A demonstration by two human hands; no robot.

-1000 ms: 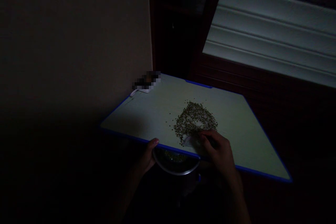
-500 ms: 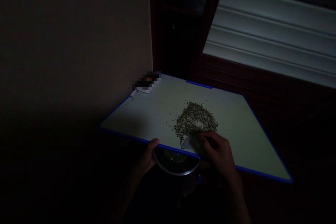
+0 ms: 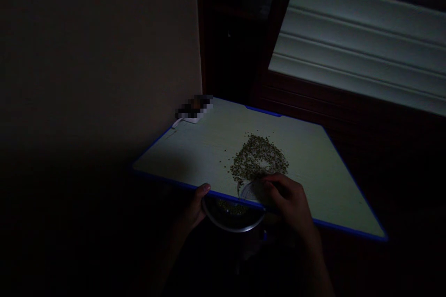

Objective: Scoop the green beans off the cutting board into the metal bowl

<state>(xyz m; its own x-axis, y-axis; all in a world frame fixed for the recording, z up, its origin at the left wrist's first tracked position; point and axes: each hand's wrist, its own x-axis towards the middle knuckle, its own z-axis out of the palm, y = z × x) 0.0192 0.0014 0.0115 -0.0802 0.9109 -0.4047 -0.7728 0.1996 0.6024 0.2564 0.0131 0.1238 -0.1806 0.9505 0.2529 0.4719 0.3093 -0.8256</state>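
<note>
Found grains (image 3: 258,151) on table (image 3: 320,171), bowl (image 3: 240,230) under near edge, pixelated object (image 3: 195,107) at far corner. Observed right hand (image 3: 290,195) pinched beside grains; could not tell left hand's (image 3: 197,207) grip. Noted fewer edgeward than earlier.

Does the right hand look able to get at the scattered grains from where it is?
Likely yes: the right hand is over the board, at the near side of the scattered grains, and nothing visible blocks the way, though the picture is dark.
</note>
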